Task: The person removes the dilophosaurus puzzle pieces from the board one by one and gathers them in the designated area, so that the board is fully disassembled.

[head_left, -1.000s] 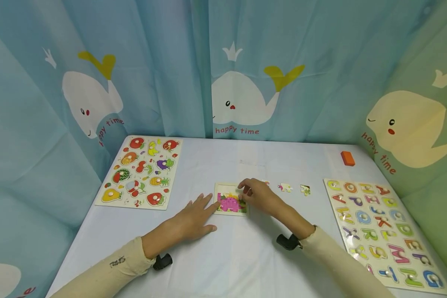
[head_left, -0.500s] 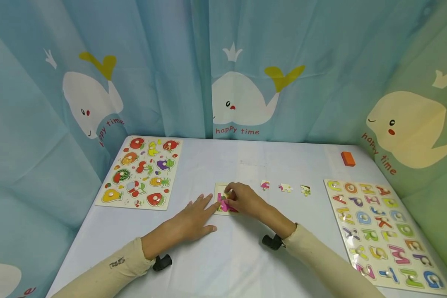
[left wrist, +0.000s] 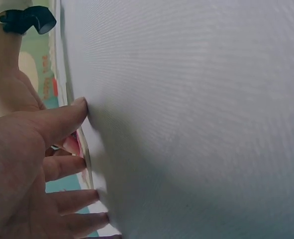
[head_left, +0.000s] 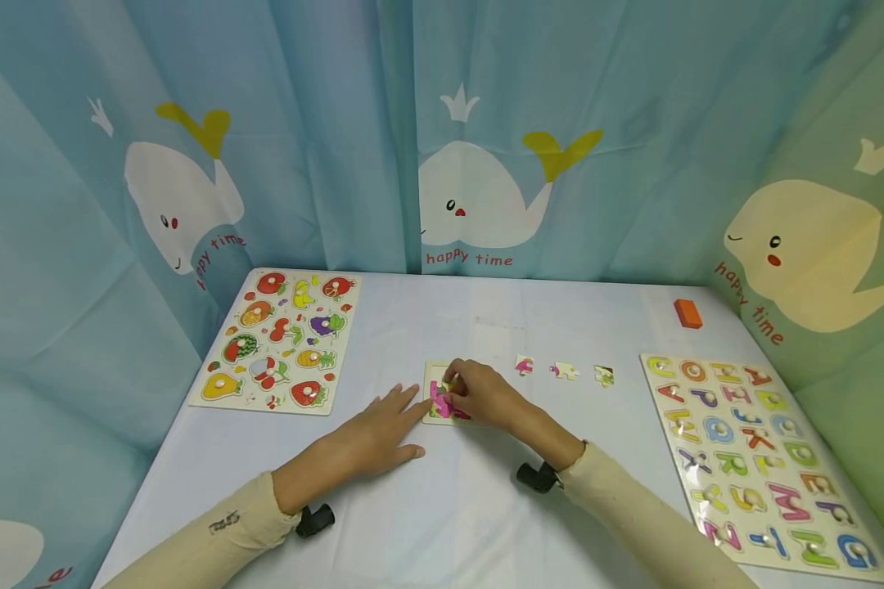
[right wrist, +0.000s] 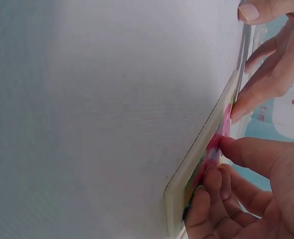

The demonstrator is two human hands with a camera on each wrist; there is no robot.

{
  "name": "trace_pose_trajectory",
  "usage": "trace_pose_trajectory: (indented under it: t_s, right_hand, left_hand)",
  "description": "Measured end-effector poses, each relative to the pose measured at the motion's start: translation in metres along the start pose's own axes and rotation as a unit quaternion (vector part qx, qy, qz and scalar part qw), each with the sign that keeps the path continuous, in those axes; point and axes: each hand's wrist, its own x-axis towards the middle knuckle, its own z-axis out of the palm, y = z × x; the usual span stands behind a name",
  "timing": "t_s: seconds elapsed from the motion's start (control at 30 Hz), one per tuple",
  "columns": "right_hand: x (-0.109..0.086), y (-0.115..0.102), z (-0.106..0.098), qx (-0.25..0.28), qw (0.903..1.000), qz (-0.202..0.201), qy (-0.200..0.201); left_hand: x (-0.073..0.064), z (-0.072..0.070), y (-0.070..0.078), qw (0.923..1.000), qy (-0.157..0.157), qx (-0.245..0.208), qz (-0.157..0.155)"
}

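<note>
A small framed jigsaw board [head_left: 435, 365] with a pink animal picture lies in the middle of the table. My right hand [head_left: 482, 397] is over it, thumb and fingertips pinching a pink jigsaw piece [right wrist: 215, 149] low against the picture. The hand covers the board's right half in the head view. My left hand [head_left: 379, 429] rests palm down with fingers spread, its index fingertip at the board's left edge. Off to the right lie three loose jigsaw pieces: a pink one [head_left: 524, 366], a pale one [head_left: 565, 371] and a green one [head_left: 603, 375].
A fruit peg puzzle [head_left: 283, 339] lies at the left of the table. On the right are an alphabet peg puzzle [head_left: 759, 466] and, behind it, an orange block [head_left: 687, 313]. Blue whale-print curtains [head_left: 368, 147] hang around the back and sides.
My right hand has moved left across the board, from its right edge onto the picture, uncovering the loose pink piece. Over the last half second it has stayed put. My left hand has barely shifted.
</note>
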Motion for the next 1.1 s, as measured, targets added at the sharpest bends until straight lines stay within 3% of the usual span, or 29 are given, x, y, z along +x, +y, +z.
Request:
trace_pose_trajectory:
  t_s: [0.33, 0.57, 0.7, 0.9, 1.1]
  right_hand:
    - [-0.005, 0.003, 0.003, -0.002, 0.9987, -0.04, 0.032]
    - [-0.005, 0.004, 0.003, 0.06, 0.9971, -0.028, 0.037]
    - [-0.006, 0.005, 0.0, 0.079, 0.9954, -0.042, 0.034]
    - [-0.007, 0.004, -0.012, 0.096, 0.9927, -0.055, 0.047]
    - [-0.012, 0.016, -0.036, 0.093, 0.9926, -0.038, 0.069]
  left_hand:
    - [0.001, 0.0, 0.0, 0.9999, -0.001, 0.009, 0.008]
    - [0.002, 0.0, 0.0, 0.9999, -0.002, 0.009, 0.008]
    - [0.001, -0.001, 0.0, 0.9999, -0.004, 0.006, 0.007]
    - [0.001, -0.002, 0.001, 1.0, -0.004, 0.003, 0.008]
    - [0.001, -0.002, 0.001, 1.0, -0.007, -0.001, 0.003]
